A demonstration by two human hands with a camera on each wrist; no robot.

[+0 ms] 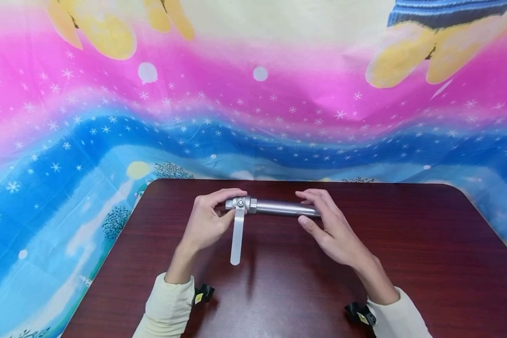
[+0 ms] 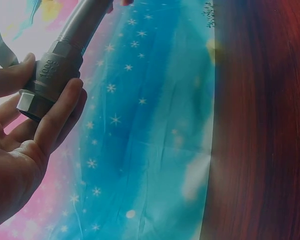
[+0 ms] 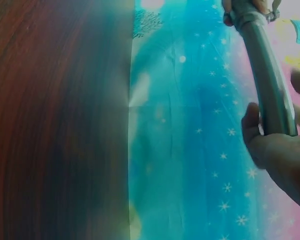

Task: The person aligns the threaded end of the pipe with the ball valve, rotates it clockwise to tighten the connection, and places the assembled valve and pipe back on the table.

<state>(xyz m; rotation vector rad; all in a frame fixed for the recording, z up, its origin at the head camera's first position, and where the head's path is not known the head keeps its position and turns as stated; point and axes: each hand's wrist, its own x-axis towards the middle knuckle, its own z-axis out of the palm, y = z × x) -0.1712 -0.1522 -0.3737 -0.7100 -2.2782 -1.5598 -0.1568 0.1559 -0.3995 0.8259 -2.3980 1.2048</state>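
My left hand (image 1: pixel 204 223) grips a metal ball valve (image 1: pixel 245 203) at its left end, thumb on the near side and fingers on the far side. The valve's flat lever handle (image 1: pixel 237 239) points toward me. A smooth steel pipe (image 1: pixel 278 207) extends rightward from the hex end of the valve. In the left wrist view, raised numbers show on the valve body (image 2: pixel 52 75). My right hand (image 1: pixel 333 230) surrounds the pipe's far end with loosely spread fingers. Gaps show beside the pipe (image 3: pixel 270 85) in the right wrist view, and its end lies at the hand.
A dark reddish wooden table (image 1: pixel 278 291) with rounded back corners lies beneath both hands. Behind it hangs a pink and blue snowflake-printed cloth (image 1: pixel 253 108). Small black devices, one on the left wrist (image 1: pixel 203 294) and one on the right wrist (image 1: pixel 360 313), sit by the sleeves.
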